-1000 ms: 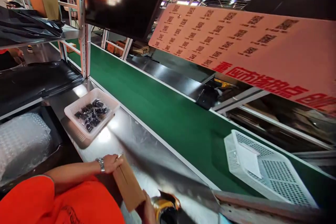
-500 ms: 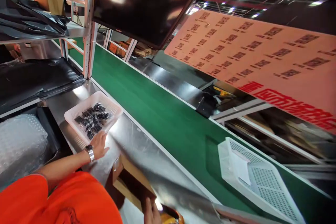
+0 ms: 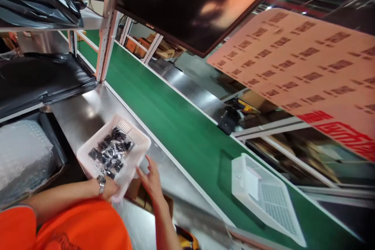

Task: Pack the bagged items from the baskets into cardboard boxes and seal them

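Pink board point(image 3: 293, 62): rows of dark printed marks are borne; they are too blurred to be read.
Red characters point(image 3: 345, 131): large lettering is printed along the board's lower edge, smeared beyond reading.
Screen point(image 3: 187, 4): a tiny pale mark point(image 3: 150, 26) is set on the lower bezel, illegible.
Orange shirt point(image 3: 84, 226): a dark print is partly shown, unreadable.

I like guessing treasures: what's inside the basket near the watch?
Small black items in clear plastic lie in the basket. Anything underneath them is covered, so I can't tell.
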Demonstrator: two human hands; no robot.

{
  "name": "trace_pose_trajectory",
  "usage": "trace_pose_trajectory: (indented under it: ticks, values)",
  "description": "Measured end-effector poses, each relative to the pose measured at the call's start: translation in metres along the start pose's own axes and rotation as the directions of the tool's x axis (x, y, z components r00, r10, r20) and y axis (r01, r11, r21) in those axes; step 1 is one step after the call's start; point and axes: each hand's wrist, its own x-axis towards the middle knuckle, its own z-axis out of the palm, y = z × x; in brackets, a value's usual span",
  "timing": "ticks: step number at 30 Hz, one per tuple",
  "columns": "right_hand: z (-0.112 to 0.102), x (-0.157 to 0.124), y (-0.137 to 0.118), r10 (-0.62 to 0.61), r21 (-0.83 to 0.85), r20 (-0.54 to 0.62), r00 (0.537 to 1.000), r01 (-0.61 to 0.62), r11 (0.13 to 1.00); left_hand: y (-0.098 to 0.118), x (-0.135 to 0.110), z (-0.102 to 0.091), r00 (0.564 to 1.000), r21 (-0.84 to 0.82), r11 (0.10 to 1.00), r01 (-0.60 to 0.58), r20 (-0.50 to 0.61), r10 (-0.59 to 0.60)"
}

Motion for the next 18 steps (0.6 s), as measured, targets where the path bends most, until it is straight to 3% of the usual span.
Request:
trace_pose_trajectory:
  ticks: [2, 4, 6, 9, 12, 14, 18]
  values:
    - [0.036, 0.041, -0.021, -0.029, 0.01, 0.192, 0.981, 0.028, 1.0, -0.003, -0.009, 0.001, 0.997, 0.058, 0.998, 0.002, 0.077, -0.006]
    - [0.066, 0.075, -0.034, 0.115, -0.115, 0.298, 0.948, -0.084, 0.99, -0.013, -0.021, 0.001, 0.996, 0.05, 0.998, 0.048, 0.069, -0.051]
    - [0.089, 0.098, -0.041, 0.283, -0.261, 0.369, 0.885, -0.193, 0.946, -0.027, -0.035, 0.002, 0.993, -0.02, 0.993, 0.114, 0.022, -0.114]
    - [0.112, 0.103, -0.049, 0.413, -0.411, 0.501, 0.76, -0.212, 0.887, -0.048, -0.051, 0.005, 0.981, -0.08, 0.98, 0.184, -0.046, -0.188]
    - [0.127, 0.076, -0.059, 0.44, -0.494, 0.6, 0.667, -0.124, 0.861, -0.06, -0.058, 0.008, 0.976, -0.072, 0.977, 0.201, -0.076, -0.206]
    - [0.134, 0.047, -0.066, 0.405, -0.506, 0.624, 0.668, -0.049, 0.861, -0.064, -0.059, 0.01, 0.976, -0.088, 0.977, 0.196, -0.076, -0.203]
    - [0.14, -0.006, -0.074, 0.237, -0.459, 0.583, 0.777, 0.074, 0.885, -0.067, -0.056, 0.013, 0.98, -0.108, 0.979, 0.171, -0.085, -0.18]
